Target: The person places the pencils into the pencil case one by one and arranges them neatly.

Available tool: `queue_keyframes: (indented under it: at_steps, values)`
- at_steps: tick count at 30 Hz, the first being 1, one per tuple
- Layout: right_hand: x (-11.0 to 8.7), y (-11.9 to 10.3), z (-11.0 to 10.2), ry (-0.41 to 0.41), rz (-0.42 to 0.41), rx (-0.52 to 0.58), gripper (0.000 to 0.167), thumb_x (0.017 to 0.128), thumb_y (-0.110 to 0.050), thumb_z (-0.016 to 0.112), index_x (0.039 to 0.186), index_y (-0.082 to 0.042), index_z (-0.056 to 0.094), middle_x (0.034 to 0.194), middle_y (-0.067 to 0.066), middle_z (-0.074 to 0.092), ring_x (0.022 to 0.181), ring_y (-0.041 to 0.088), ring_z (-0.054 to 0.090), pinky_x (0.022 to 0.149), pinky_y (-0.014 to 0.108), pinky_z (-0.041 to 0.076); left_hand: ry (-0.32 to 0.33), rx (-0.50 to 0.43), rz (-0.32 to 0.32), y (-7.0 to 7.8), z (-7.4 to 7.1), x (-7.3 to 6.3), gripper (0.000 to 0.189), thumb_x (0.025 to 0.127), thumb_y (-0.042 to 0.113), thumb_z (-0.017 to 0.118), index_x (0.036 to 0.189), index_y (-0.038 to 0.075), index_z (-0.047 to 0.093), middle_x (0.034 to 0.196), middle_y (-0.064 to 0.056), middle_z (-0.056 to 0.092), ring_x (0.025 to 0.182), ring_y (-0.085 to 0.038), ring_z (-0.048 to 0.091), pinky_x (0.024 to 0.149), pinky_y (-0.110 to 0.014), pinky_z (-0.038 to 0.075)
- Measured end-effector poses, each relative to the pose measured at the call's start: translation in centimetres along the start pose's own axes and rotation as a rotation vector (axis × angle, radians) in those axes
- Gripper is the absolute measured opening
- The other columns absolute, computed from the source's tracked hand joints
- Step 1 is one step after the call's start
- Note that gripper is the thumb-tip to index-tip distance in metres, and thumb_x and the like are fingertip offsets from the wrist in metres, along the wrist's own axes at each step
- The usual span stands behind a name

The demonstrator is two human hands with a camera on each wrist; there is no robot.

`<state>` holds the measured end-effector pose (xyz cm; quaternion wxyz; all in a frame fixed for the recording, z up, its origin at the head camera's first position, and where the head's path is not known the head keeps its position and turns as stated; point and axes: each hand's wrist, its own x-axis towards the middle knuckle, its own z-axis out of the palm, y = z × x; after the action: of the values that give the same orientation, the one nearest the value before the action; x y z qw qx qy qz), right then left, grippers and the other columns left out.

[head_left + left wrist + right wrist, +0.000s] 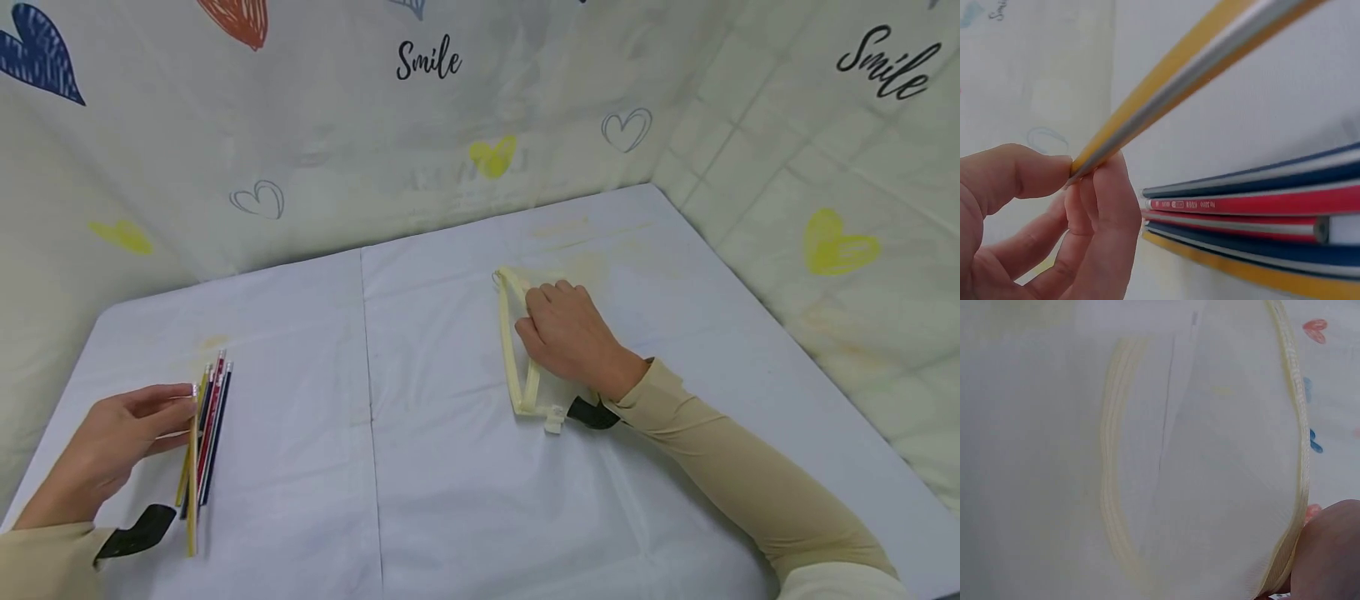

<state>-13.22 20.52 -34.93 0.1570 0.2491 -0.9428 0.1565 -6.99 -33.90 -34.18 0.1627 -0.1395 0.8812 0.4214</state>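
At the left of the head view my left hand (pixel 123 429) pinches a yellow pencil (pixel 192 508) by one end, between thumb and fingertips. In the left wrist view this yellow-and-silver pencil (pixel 1154 97) slants up from the fingertips. Beside it, a loose bunch of red, dark blue and yellow pencils (pixel 216 437) lies on the table. My right hand (pixel 570 333) grips the edge of a see-through pouch (pixel 510 358) with pale yellow trim, its mouth parted. In the right wrist view the pouch's trimmed edge (pixel 1302 444) curves down to the fingers.
Both hands work over a white-covered table (pixel 442 500) with a crease down its middle. A curtain (pixel 360 125) printed with hearts and "Smile" hangs along its back and right sides. A small white tag (pixel 554 419) sticks out from the pouch's near corner.
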Motion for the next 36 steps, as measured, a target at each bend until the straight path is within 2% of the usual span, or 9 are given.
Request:
queue_keyframes:
  at_steps: [3, 6, 9, 12, 14, 22, 29, 36]
  values:
    - [0.0, 0.1, 0.0, -0.006, 0.004, -0.005, 0.032, 0.094, -0.008, 0.041, 0.064, -0.013, 0.033, 0.063, 0.0, 0.022, 0.059, 0.019, 0.02, 0.06, 0.028, 0.014, -0.002, -0.063, 0.005, 0.4, 0.5, 0.0, 0.058, 0.103, 0.032, 0.064, 0.146, -0.003, 0.047, 0.093, 0.032, 0.061, 0.084, 0.007, 0.068, 0.075, -0.019, 0.065]
    - [-0.1, 0.1, -0.1, -0.01, 0.003, -0.012, 0.032, 0.095, -0.009, 0.04, 0.064, -0.013, 0.033, 0.062, 0.0, 0.022, 0.059, 0.02, 0.021, 0.06, 0.029, 0.014, 0.002, -0.165, 0.023, 0.8, 1.2, 0.1, 0.031, 0.102, 0.028, 0.068, 0.129, 0.014, 0.062, 0.092, 0.027, 0.065, 0.083, 0.003, 0.069, 0.074, -0.019, 0.065]
    - [-0.1, 0.1, -0.1, -0.006, -0.007, -0.018, 0.032, 0.095, -0.009, 0.04, 0.064, -0.013, 0.032, 0.062, 0.0, 0.021, 0.059, 0.019, 0.02, 0.06, 0.029, 0.014, -0.001, -0.252, 0.051, 1.2, 2.1, 0.3, 0.015, 0.1, 0.025, 0.071, 0.114, 0.027, 0.066, 0.093, 0.023, 0.068, 0.081, 0.0, 0.07, 0.073, -0.019, 0.065]
    - [-0.1, 0.1, -0.1, -0.002, -0.01, -0.019, 0.032, 0.094, -0.008, 0.04, 0.064, -0.013, 0.031, 0.063, -0.001, 0.02, 0.059, 0.019, 0.018, 0.06, 0.029, 0.013, -0.014, -0.335, 0.07, 1.7, 2.8, 0.6, 0.015, 0.098, 0.021, 0.073, 0.111, 0.027, 0.067, 0.093, 0.019, 0.069, 0.08, -0.002, 0.07, 0.072, -0.02, 0.066]
    - [-0.2, 0.1, -0.1, 0.0, -0.011, -0.02, 0.032, 0.094, -0.008, 0.04, 0.064, -0.014, 0.031, 0.063, -0.001, 0.02, 0.06, 0.019, 0.018, 0.06, 0.029, 0.013, -0.022, -0.351, 0.076, 2.0, 3.2, 0.8, 0.017, 0.098, 0.022, 0.073, 0.113, 0.025, 0.067, 0.094, 0.019, 0.069, 0.081, -0.002, 0.07, 0.073, -0.021, 0.066]
    - [-0.1, 0.2, -0.1, 0.012, -0.021, -0.021, 0.032, 0.094, -0.008, 0.039, 0.064, -0.014, 0.03, 0.064, -0.001, 0.019, 0.061, 0.019, 0.016, 0.06, 0.029, 0.012, -0.029, -0.358, 0.081, 3.5, 4.9, 1.0, 0.028, 0.098, 0.023, 0.073, 0.123, 0.017, 0.061, 0.096, 0.018, 0.069, 0.085, -0.001, 0.073, 0.075, -0.019, 0.066]
    - [-0.1, 0.2, -0.1, 0.019, -0.029, -0.02, 0.031, 0.093, -0.007, 0.038, 0.064, -0.014, 0.027, 0.064, -0.001, 0.017, 0.062, 0.018, 0.014, 0.061, 0.029, 0.01, -0.065, -0.503, 0.113, 4.7, 5.9, 1.3, 0.027, 0.097, 0.018, 0.074, 0.122, 0.014, 0.063, 0.098, 0.012, 0.072, 0.086, -0.004, 0.075, 0.078, -0.023, 0.067]
    - [-0.1, 0.2, -0.2, 0.038, -0.039, -0.022, 0.031, 0.092, -0.007, 0.039, 0.064, -0.015, 0.027, 0.064, -0.002, 0.017, 0.062, 0.018, 0.013, 0.06, 0.028, 0.009, -0.093, -0.585, 0.105, 6.1, 7.2, 1.7, 0.025, 0.097, 0.014, 0.073, 0.121, 0.016, 0.064, 0.102, 0.012, 0.072, 0.088, -0.005, 0.073, 0.079, -0.024, 0.067]
